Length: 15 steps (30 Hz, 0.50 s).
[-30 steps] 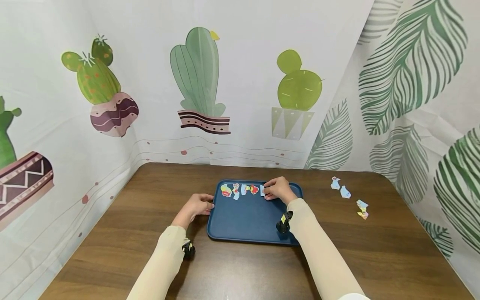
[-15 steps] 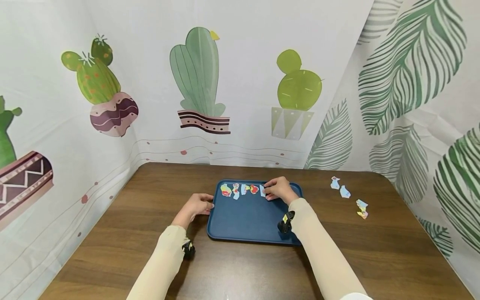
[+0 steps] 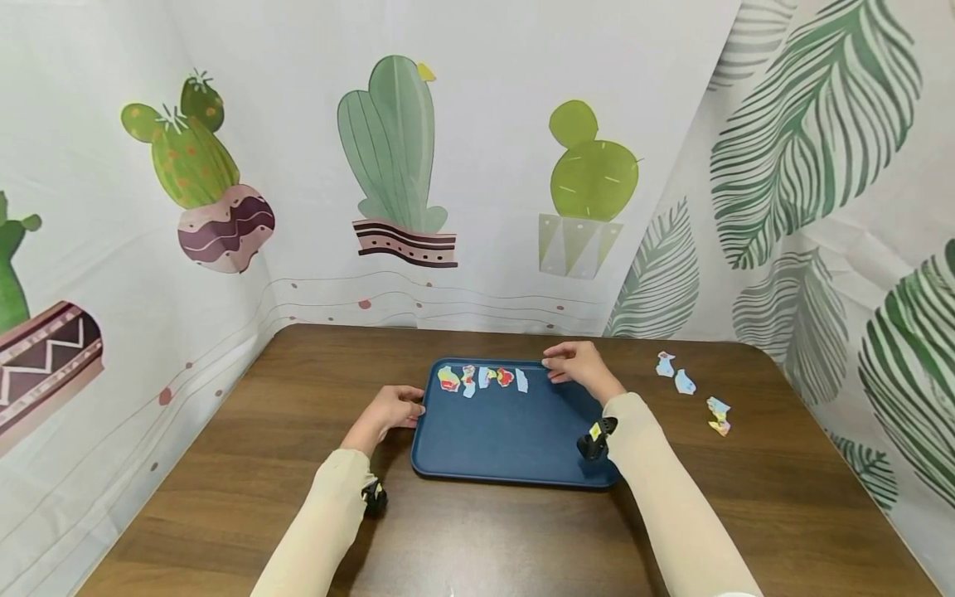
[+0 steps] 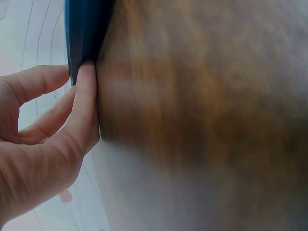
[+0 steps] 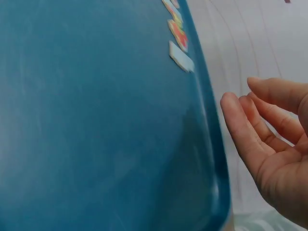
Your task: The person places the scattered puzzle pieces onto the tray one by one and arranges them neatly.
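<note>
A tray (image 3: 500, 439) sits in the middle of the table (image 3: 224, 464). A row of five paper pieces (image 3: 485, 378) lies in the tray along its far edge, running from the far left corner toward the middle. The left hand (image 3: 391, 410) rests on the table, touching the tray's left rim. The right hand (image 3: 578, 365) is over the tray's far right corner, just right of the row. Four more pieces (image 3: 690, 394) lie on the table well to the right of the tray. Curtains (image 3: 462, 166) hang behind the table and on both sides.
</note>
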Each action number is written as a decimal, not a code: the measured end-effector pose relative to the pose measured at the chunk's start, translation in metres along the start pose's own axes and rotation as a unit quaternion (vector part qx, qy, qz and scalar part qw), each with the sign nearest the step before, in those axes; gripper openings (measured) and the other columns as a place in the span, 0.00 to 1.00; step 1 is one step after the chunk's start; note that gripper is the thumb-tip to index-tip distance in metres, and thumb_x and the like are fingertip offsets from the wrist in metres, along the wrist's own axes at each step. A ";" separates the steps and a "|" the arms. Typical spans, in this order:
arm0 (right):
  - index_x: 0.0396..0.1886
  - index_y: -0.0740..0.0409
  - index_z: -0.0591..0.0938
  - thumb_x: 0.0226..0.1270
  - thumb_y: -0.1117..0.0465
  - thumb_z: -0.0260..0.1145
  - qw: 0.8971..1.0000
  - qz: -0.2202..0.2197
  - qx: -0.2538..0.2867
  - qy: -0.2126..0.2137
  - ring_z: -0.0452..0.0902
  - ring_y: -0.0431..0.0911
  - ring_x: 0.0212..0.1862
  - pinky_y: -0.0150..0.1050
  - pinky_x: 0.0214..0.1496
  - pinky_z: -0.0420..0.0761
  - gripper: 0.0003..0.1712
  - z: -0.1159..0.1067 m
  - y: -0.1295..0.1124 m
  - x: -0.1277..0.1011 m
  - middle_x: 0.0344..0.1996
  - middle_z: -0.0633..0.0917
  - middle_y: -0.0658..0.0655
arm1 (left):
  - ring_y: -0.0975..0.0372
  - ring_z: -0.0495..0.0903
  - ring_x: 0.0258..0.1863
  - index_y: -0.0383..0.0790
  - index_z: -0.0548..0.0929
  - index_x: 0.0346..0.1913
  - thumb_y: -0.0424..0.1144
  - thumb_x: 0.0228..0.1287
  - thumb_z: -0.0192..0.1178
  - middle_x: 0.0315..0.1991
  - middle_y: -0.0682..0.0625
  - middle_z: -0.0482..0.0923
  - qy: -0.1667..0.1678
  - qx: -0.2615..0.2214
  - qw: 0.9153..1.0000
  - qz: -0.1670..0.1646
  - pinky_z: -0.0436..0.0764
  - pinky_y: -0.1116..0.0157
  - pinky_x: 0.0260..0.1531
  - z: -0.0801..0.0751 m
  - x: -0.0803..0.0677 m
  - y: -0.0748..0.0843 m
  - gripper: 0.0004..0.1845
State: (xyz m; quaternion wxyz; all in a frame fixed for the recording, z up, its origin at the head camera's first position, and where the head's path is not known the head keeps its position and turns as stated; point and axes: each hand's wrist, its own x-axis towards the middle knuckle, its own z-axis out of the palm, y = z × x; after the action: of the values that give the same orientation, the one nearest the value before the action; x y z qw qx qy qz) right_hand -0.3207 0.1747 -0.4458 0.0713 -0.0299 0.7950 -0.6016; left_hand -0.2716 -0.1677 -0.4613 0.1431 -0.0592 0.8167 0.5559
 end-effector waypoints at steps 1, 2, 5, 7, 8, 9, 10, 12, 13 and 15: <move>0.54 0.78 0.75 0.64 0.70 0.65 1.000 -0.007 0.002 0.001 0.84 0.59 0.37 0.49 0.42 0.85 0.21 -0.004 0.001 -0.001 0.44 0.82 0.73 | 0.59 0.80 0.30 0.23 0.75 0.58 0.22 0.60 0.58 0.37 0.38 0.79 -0.001 -0.001 1.000 0.002 0.85 0.60 0.37 0.000 0.000 0.000 0.21; 0.55 0.79 0.74 0.64 0.70 0.65 1.000 -0.013 0.005 0.001 0.84 0.61 0.39 0.50 0.43 0.84 0.22 -0.008 0.001 -0.002 0.45 0.82 0.74 | 0.59 0.80 0.29 0.23 0.74 0.58 0.22 0.60 0.58 0.37 0.38 0.79 -0.002 -0.003 1.000 0.004 0.85 0.60 0.37 0.000 0.000 0.000 0.21; 0.55 0.80 0.73 0.65 0.70 0.64 1.000 -0.026 0.005 0.009 0.83 0.63 0.42 0.49 0.44 0.84 0.22 -0.022 0.002 -0.008 0.45 0.81 0.74 | 0.59 0.80 0.29 0.22 0.74 0.57 0.21 0.60 0.57 0.35 0.39 0.79 -0.003 -0.009 1.000 0.007 0.85 0.59 0.36 0.000 0.000 -0.001 0.21; 0.55 0.81 0.73 0.66 0.69 0.63 0.999 -0.032 0.002 0.015 0.82 0.63 0.43 0.48 0.44 0.84 0.22 -0.031 0.003 -0.012 0.45 0.81 0.74 | 0.59 0.80 0.29 0.21 0.74 0.57 0.21 0.60 0.57 0.35 0.40 0.79 -0.004 -0.010 1.000 0.007 0.85 0.59 0.36 0.000 0.001 -0.001 0.21; 0.56 0.80 0.73 0.66 0.69 0.63 0.999 -0.033 0.000 0.020 0.82 0.62 0.43 0.47 0.44 0.85 0.22 -0.036 0.004 -0.014 0.45 0.82 0.74 | 0.59 0.80 0.29 0.22 0.74 0.57 0.21 0.60 0.57 0.34 0.40 0.79 -0.004 -0.009 1.000 0.008 0.85 0.59 0.36 0.000 0.001 -0.001 0.21; 0.55 0.80 0.73 0.66 0.69 0.63 0.999 -0.034 -0.002 0.025 0.83 0.61 0.42 0.46 0.43 0.85 0.22 -0.041 0.005 -0.016 0.45 0.82 0.73 | 0.59 0.80 0.29 0.22 0.74 0.57 0.22 0.60 0.57 0.35 0.40 0.79 -0.004 -0.008 1.000 0.007 0.85 0.59 0.37 0.000 0.001 -0.001 0.21; 0.56 0.81 0.73 0.66 0.69 0.63 0.999 -0.036 -0.001 0.028 0.83 0.60 0.42 0.45 0.43 0.85 0.23 -0.046 0.006 -0.018 0.45 0.82 0.73 | 0.59 0.80 0.29 0.22 0.74 0.58 0.22 0.60 0.57 0.35 0.40 0.79 -0.003 -0.009 1.000 0.007 0.85 0.59 0.37 0.000 0.001 -0.001 0.21; 0.56 0.81 0.73 0.66 0.69 0.64 0.998 -0.042 -0.001 0.036 0.84 0.56 0.40 0.43 0.43 0.85 0.23 -0.057 0.010 -0.023 0.44 0.82 0.72 | 0.58 0.81 0.29 0.22 0.74 0.58 0.22 0.60 0.57 0.35 0.39 0.79 -0.002 -0.010 1.000 0.006 0.85 0.59 0.37 0.000 0.002 -0.002 0.21; 0.55 0.82 0.73 0.66 0.69 0.64 0.998 -0.044 -0.001 0.042 0.85 0.55 0.39 0.42 0.42 0.85 0.23 -0.063 0.011 -0.026 0.43 0.83 0.72 | 0.58 0.81 0.29 0.22 0.74 0.58 0.22 0.60 0.58 0.36 0.39 0.80 -0.002 -0.010 1.000 0.006 0.85 0.59 0.37 0.000 0.002 -0.002 0.21; 0.54 0.82 0.73 0.65 0.69 0.64 0.997 -0.050 0.001 0.051 0.85 0.52 0.37 0.40 0.41 0.85 0.23 -0.075 0.017 -0.030 0.43 0.83 0.72 | 0.58 0.81 0.30 0.22 0.74 0.57 0.22 0.60 0.58 0.37 0.38 0.79 -0.002 -0.009 1.000 0.007 0.85 0.59 0.37 0.001 0.002 -0.002 0.21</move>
State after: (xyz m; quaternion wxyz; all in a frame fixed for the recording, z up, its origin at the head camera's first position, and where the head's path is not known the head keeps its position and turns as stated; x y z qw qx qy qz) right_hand -0.3012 0.2546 -0.4401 0.0001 -0.0386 0.7946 -0.6059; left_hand -0.2727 -0.1677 -0.4637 0.1398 -0.0537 0.8119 0.5643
